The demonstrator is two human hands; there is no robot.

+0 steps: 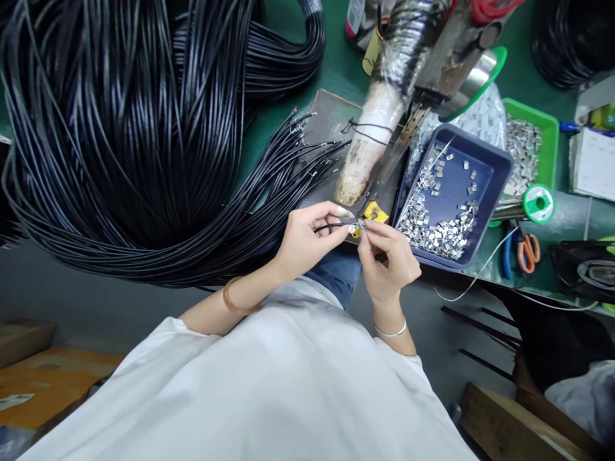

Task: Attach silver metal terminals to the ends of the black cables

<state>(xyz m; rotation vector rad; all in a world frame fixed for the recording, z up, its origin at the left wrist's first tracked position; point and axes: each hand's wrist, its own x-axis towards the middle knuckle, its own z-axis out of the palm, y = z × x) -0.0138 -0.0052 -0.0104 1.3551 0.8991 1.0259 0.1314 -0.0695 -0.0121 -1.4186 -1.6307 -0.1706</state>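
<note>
Head view: The left hand (305,240) has its fingers clenched around a black cable (327,226) near its end, just above the near edge of the tabletop (335,61). The fingers of the right hand (396,261) are drawn together at the cable tip; whether they grasp the tip or a small part cannot be told. A yellow piece (377,212) lies just beyond the fingertips. The cable bundle (120,128) is at left; the blue tray (450,182), holding metal pieces (449,238), is at right.

Step in hand, as judged: fine two-handed handling of the cable end. Next-move requirement, as judged: steady left-hand support close to the tip, small right-fingertip adjustments, and no pull from the cable's trailing length.
</note>
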